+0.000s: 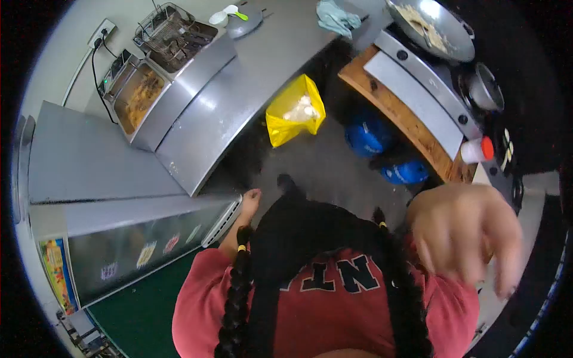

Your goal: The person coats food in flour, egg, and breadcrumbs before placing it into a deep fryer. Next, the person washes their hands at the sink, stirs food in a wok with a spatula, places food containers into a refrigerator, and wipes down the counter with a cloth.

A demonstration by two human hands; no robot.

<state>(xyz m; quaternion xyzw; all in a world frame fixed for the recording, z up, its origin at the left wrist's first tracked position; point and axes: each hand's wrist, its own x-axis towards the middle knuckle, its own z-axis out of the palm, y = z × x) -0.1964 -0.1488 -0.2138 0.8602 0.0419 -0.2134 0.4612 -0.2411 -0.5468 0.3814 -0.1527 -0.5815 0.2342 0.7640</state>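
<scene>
Low beside the white corner of the glass-fronted fridge (pixel 224 218), my left hand (pixel 251 203) has its fingers loosely curled, with no object visible in them. Whether it touches the fridge edge is unclear. My right hand (pixel 468 230) is raised close to the camera at the right, slightly blurred, fingers apart and pointing down, nothing seen in it. Just above it in view, a clear jar with a red lid (pixel 477 150) stands near the stove's wooden edge (pixel 394 110). The palm side of my right hand is hidden.
A steel counter (pixel 209 98) holds a fryer with baskets (pixel 173 45) and a tray of fried food (pixel 145 92). A yellow bag (pixel 286 128) hangs or stands by its edge. Blue objects (pixel 367 136) sit below the stove, which holds a large wok (pixel 456 39).
</scene>
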